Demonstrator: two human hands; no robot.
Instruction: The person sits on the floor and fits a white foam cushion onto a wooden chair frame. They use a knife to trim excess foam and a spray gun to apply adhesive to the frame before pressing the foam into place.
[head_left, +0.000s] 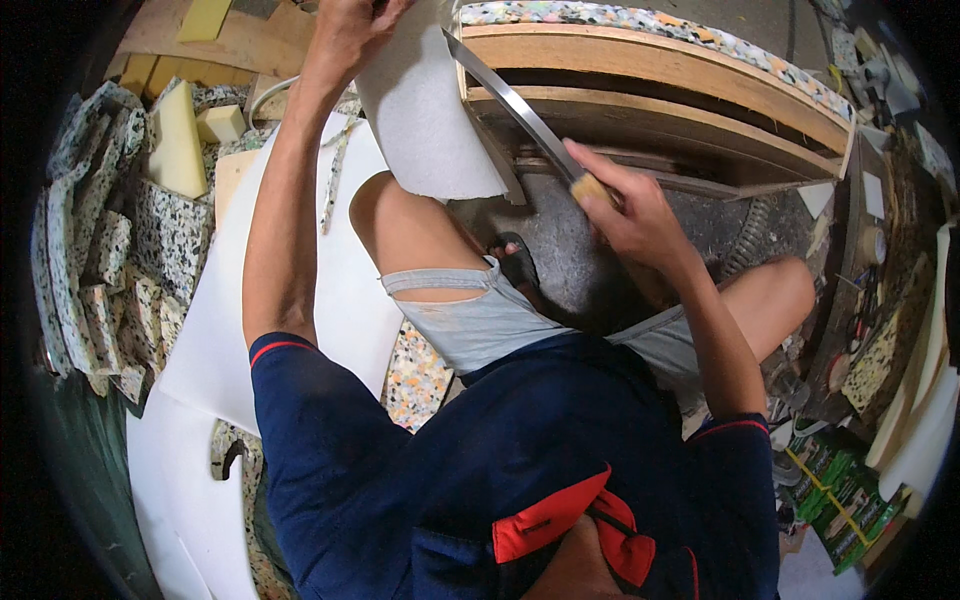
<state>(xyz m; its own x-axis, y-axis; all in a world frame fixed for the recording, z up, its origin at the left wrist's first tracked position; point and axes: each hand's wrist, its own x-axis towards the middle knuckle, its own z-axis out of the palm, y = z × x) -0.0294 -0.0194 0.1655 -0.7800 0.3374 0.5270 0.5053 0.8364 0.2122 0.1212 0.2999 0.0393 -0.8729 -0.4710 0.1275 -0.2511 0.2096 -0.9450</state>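
My right hand (640, 215) is closed around the wooden handle of a long, thin knife (522, 112). Its blade slants up and left, and the tip lies by the corner of a wooden frame (650, 68) and the edge of a greyish-white sheet (420, 125). At the top edge of the view, my left hand (352, 35) has its fingers curled at the sheet's upper left side; the fingertips are partly cut off. The sheet hangs against the frame's left end, above my knee. Multicoloured speckled foam (610, 17) runs along the frame's far edge.
Stacked black-and-white speckled foam scraps (90, 240) and yellow foam blocks (178, 140) lie at the left. A large white sheet (230, 330) spreads beside my left leg. A ribbed hose (752, 230), boards and green packages (835, 500) crowd the right side.
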